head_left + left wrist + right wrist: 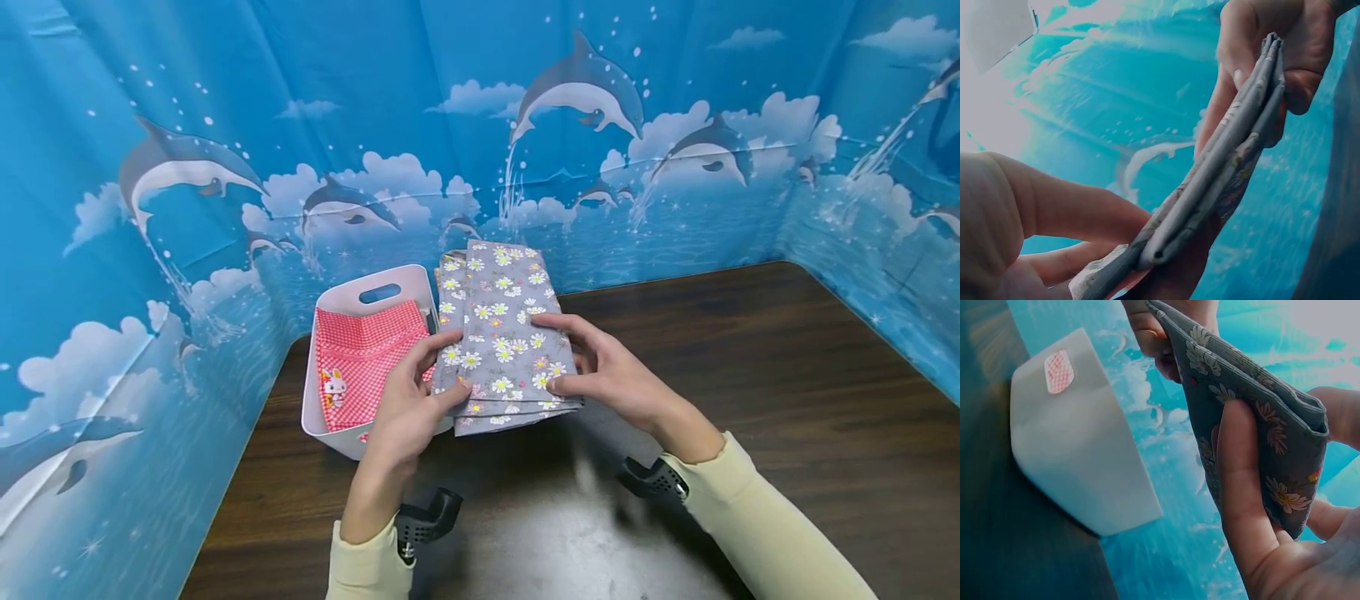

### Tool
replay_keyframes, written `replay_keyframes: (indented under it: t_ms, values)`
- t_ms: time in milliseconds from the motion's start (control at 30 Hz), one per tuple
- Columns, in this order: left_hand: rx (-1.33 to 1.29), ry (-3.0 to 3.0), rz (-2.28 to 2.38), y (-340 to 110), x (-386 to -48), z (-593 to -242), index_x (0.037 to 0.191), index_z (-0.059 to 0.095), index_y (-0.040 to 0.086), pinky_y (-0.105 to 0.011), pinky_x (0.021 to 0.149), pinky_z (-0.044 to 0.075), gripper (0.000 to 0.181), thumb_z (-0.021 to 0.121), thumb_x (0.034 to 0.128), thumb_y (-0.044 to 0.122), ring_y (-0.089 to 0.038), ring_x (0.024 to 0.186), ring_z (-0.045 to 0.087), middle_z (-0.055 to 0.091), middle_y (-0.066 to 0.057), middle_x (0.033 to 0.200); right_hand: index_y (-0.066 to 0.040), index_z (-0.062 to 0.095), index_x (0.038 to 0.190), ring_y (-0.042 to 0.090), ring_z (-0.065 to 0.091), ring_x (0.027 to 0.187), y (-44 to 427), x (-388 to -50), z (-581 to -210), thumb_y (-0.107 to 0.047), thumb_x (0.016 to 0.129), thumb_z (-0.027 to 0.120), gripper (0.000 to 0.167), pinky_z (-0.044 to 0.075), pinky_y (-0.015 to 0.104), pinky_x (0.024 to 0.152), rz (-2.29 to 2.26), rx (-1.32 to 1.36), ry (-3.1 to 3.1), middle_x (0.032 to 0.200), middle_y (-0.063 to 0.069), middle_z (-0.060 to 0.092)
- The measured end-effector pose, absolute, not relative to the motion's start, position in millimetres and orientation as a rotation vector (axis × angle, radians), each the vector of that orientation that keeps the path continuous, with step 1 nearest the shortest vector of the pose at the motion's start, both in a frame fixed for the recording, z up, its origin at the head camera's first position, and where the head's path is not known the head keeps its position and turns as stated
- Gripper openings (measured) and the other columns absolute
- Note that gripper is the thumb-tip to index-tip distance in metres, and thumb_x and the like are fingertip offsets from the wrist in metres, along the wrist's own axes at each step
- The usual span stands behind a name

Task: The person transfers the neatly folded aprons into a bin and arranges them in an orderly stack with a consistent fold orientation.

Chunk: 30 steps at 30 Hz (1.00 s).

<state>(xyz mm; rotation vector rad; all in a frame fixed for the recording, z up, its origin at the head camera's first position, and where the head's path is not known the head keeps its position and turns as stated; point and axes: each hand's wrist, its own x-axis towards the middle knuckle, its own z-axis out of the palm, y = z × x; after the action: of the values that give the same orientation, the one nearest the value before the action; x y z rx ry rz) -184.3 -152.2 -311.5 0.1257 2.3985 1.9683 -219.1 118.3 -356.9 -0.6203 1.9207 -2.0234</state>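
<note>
A folded grey cloth with white and yellow daisies (510,333) is held up off the table between both hands. My left hand (408,400) pinches its left edge, thumb on the near face and fingers reaching round. On the opposite edge my right hand (618,379) grips it the same way. Seen from the left wrist, the folded cloth (1210,169) shows its stacked layers edge-on. In the right wrist view, fingers and thumb of the right hand (1247,506) lie on both sides of the cloth (1272,444).
Left of the cloth stands a white plastic bin (311,412) with a handle slot. Inside it lies a red-and-white checked cloth (367,358) with a rabbit figure. The dark wooden table (750,375) meets a blue dolphin-printed curtain (375,100) at the back and sides.
</note>
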Motion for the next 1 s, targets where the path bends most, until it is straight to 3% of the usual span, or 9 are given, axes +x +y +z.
replay_keyframes:
  t_ms: [400,633,800,933,1000]
  values:
    - [-0.007,2.511,1.926,-188.1,-181.1,-295.6,0.152,0.058,0.017,-0.021,0.08,0.061,0.06,0.069,0.0969,-0.005,-0.019,0.108,0.074,0.063,-0.011,0.15,-0.012,0.041,0.161,0.017,0.073,0.109,72.9,-238.5,-351.3,0.007,0.095,0.067,0.074,0.064,0.033,0.089,-2.101,-0.656,1.731,0.153,0.02,0.047]
    - [-0.076,2.551,1.944,-207.8,-181.7,-292.4,0.153,0.058,0.016,-0.019,0.08,0.058,0.061,0.068,0.0969,-0.006,-0.011,0.108,0.066,0.06,-0.009,0.151,-0.017,0.037,0.166,0.019,0.07,0.12,51.2,-246.0,-351.4,0.004,0.095,0.064,0.079,0.061,0.03,0.095,-2.195,-0.697,1.572,0.157,0.017,0.044]
    - [-0.141,2.551,1.973,-225.0,-181.1,-291.3,0.154,0.056,0.014,-0.022,0.08,0.061,0.061,0.065,0.0982,-0.009,-0.008,0.095,0.073,0.065,-0.008,0.138,-0.023,0.03,0.17,0.018,0.069,0.124,33.5,-246.6,-350.1,0.003,0.096,0.062,0.085,0.061,0.031,0.094,-2.192,-0.699,1.483,0.165,0.017,0.039]
    - [-0.169,2.589,1.978,-241.2,-178.4,-290.9,0.154,0.056,0.012,-0.021,0.077,0.06,0.062,0.065,0.0971,-0.01,-0.007,0.09,0.07,0.067,-0.001,0.13,-0.022,0.029,0.169,0.017,0.069,0.123,16.2,-246.4,-349.8,0.005,0.097,0.063,0.085,0.06,0.032,0.093,-2.183,-0.687,1.455,0.167,0.015,0.038]
    - [-0.189,2.616,1.961,-250.9,-175.4,-290.6,0.154,0.056,0.013,-0.019,0.08,0.057,0.063,0.066,0.0967,-0.01,-0.006,0.113,0.066,0.064,0.0,0.139,-0.019,0.031,0.168,0.017,0.069,0.122,5.8,-245.4,-350.1,0.006,0.097,0.064,0.082,0.06,0.031,0.093,-2.175,-0.686,1.471,0.166,0.016,0.038]
